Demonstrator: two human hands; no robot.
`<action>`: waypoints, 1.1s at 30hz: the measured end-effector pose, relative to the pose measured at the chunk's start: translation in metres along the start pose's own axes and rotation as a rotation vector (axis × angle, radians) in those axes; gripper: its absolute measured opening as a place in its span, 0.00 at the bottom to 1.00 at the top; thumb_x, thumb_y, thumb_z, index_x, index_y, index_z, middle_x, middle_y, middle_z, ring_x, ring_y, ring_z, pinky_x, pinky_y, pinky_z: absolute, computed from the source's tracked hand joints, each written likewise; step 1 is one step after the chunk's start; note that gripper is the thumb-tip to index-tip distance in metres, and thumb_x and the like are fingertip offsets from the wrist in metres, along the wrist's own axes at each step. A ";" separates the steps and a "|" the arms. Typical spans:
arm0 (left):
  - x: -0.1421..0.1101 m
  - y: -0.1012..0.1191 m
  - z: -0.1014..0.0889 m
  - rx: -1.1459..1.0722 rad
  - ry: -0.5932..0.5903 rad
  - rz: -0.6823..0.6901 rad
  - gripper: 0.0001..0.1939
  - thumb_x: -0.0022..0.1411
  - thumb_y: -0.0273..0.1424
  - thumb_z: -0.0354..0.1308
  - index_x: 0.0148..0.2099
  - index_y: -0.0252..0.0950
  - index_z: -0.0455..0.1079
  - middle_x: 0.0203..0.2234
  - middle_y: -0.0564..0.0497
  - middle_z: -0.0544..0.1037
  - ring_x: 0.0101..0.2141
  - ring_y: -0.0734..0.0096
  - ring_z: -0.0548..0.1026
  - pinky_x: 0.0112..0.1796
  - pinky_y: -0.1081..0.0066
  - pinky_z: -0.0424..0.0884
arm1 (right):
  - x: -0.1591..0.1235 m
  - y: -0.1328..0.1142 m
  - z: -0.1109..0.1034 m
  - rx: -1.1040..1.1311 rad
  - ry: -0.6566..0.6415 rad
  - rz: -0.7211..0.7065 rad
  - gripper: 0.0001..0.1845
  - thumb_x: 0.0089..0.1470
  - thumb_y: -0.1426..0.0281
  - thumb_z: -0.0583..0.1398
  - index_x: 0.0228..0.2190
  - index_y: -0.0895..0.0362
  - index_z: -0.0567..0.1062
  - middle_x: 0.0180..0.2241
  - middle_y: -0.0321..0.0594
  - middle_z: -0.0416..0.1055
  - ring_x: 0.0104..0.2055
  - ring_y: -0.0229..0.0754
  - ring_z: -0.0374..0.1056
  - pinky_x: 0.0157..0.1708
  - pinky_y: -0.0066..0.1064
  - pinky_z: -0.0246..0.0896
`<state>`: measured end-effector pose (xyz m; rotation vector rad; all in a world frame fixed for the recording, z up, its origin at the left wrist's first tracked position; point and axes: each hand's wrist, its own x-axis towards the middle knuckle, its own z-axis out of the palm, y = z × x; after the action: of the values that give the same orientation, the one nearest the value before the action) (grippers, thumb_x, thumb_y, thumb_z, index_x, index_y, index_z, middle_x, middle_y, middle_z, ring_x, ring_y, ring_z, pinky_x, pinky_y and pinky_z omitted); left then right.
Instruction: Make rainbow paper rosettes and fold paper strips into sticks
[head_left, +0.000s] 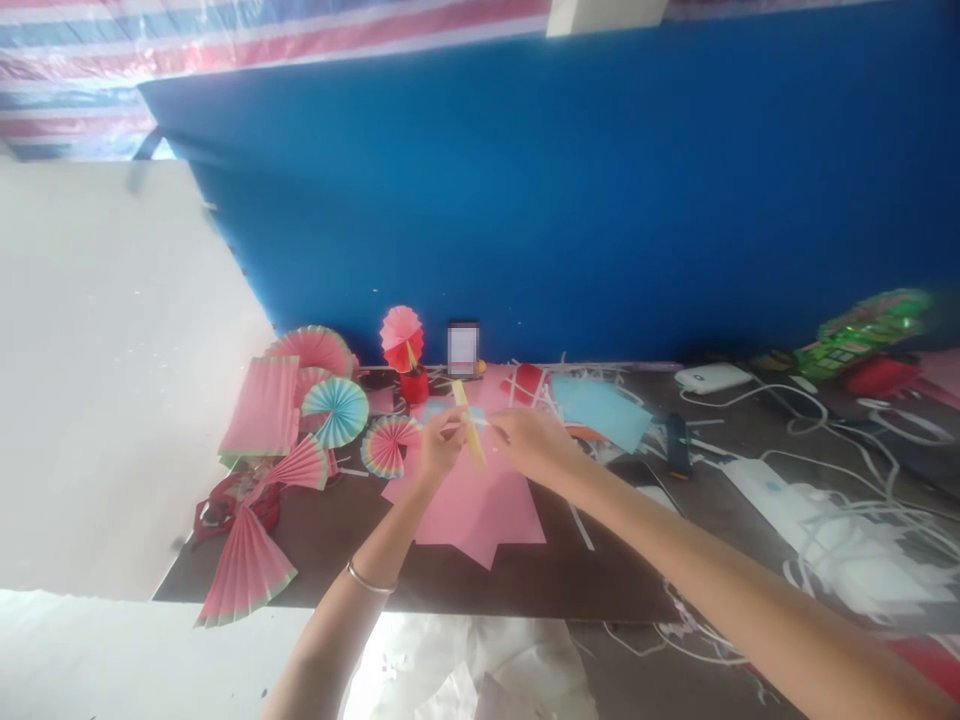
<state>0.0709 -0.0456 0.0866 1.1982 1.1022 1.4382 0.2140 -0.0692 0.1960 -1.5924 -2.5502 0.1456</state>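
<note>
Over sheets of pink paper (480,510), my left hand (442,445) and my right hand (529,440) are close together, fingers pinched. Between them stands a narrow yellow paper strip (471,432), slightly tilted, with my left fingertips at its side. A small whitish piece (478,421) crosses the strip and reaches my right fingertips; blur hides whether it is tape or paper. Left of my hands lies a pink pleated paper rosette (388,446) with a multicoloured edge. A blue pleated rosette (335,411) rests farther left.
Pink folded fans (247,570) lie at the table's left. Behind stands a red-and-pink paper rosette (402,340) by a red container (413,385). Light blue paper (600,410), a dark stapler-like object (678,445), a power strip (765,495) and tangled white cables (862,540) lie rightward.
</note>
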 end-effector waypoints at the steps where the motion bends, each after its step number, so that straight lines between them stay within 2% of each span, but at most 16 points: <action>1: 0.001 -0.001 -0.001 -0.010 0.003 -0.014 0.16 0.48 0.31 0.61 0.41 0.34 0.72 0.34 0.46 0.77 0.29 0.68 0.76 0.29 0.70 0.73 | 0.001 -0.001 -0.001 0.003 0.000 0.000 0.17 0.56 0.73 0.48 0.28 0.57 0.76 0.26 0.41 0.72 0.26 0.38 0.67 0.22 0.25 0.52; 7: 0.004 -0.007 -0.005 -0.084 0.053 -0.067 0.21 0.44 0.31 0.64 0.44 0.33 0.73 0.40 0.44 0.76 0.28 0.68 0.76 0.31 0.66 0.75 | 0.000 -0.010 -0.006 0.006 -0.017 0.004 0.18 0.56 0.72 0.48 0.23 0.58 0.74 0.21 0.41 0.70 0.23 0.38 0.66 0.21 0.25 0.51; 13: 0.003 -0.003 -0.004 -0.098 0.057 -0.059 0.21 0.45 0.28 0.64 0.45 0.34 0.73 0.42 0.43 0.76 0.35 0.63 0.76 0.35 0.63 0.75 | -0.008 -0.014 0.003 0.105 -0.025 -0.028 0.20 0.56 0.72 0.47 0.18 0.57 0.71 0.19 0.38 0.68 0.20 0.36 0.64 0.20 0.25 0.49; 19: 0.000 0.005 -0.002 -0.094 0.065 0.020 0.16 0.46 0.27 0.63 0.41 0.33 0.75 0.38 0.44 0.78 0.40 0.60 0.75 0.44 0.61 0.70 | -0.013 -0.007 0.014 0.194 0.031 -0.018 0.18 0.56 0.71 0.47 0.26 0.56 0.75 0.23 0.40 0.72 0.25 0.39 0.67 0.24 0.25 0.54; 23: -0.003 0.008 -0.003 -0.087 0.094 0.056 0.13 0.46 0.27 0.63 0.38 0.32 0.76 0.37 0.44 0.79 0.40 0.60 0.75 0.45 0.62 0.69 | -0.015 -0.004 0.018 0.234 0.064 0.013 0.15 0.56 0.71 0.49 0.35 0.56 0.76 0.27 0.41 0.74 0.30 0.41 0.69 0.27 0.25 0.57; 27: -0.002 0.009 -0.003 -0.102 0.093 0.013 0.14 0.45 0.28 0.64 0.39 0.33 0.76 0.37 0.45 0.79 0.40 0.58 0.75 0.45 0.61 0.69 | -0.017 -0.001 0.021 0.255 0.071 0.031 0.15 0.56 0.71 0.50 0.38 0.55 0.75 0.29 0.41 0.75 0.31 0.41 0.70 0.29 0.26 0.59; 33: 0.001 0.002 -0.001 -0.309 0.105 -0.099 0.16 0.42 0.30 0.66 0.37 0.31 0.76 0.32 0.45 0.80 0.37 0.60 0.76 0.44 0.57 0.70 | -0.019 0.003 0.024 0.309 0.130 0.072 0.15 0.56 0.71 0.50 0.38 0.55 0.76 0.34 0.40 0.76 0.34 0.40 0.71 0.31 0.26 0.62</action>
<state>0.0692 -0.0450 0.0881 0.8480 0.9531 1.5427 0.2207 -0.0852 0.1705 -1.5194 -2.2444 0.4079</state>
